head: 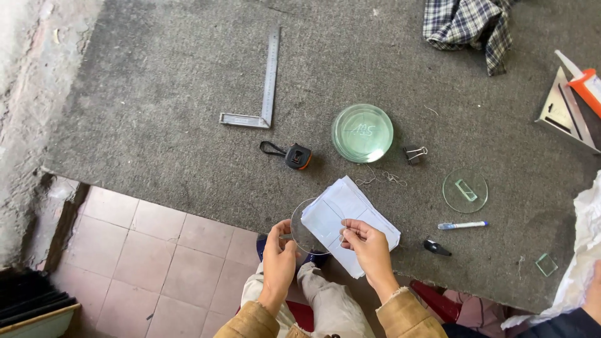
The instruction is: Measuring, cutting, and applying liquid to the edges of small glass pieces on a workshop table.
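My left hand (278,250) pinches the left edge of a clear round glass disc (307,233) held just off the front edge of a grey carpeted table (175,125). My right hand (366,245) grips the disc's right edge, its fingers over a stack of white paper sheets (344,213) lying at the table's edge. A stack of round glass discs (362,133) sits farther back, beyond the papers.
On the table lie a steel square (266,87), a black-and-orange tape measure (298,156), a binder clip (414,153), a single glass disc (465,190), a pen (462,225), a small black tool (436,248), a plaid cloth (469,25) and a metal triangle (566,109). Tiled floor (156,263) lies below.
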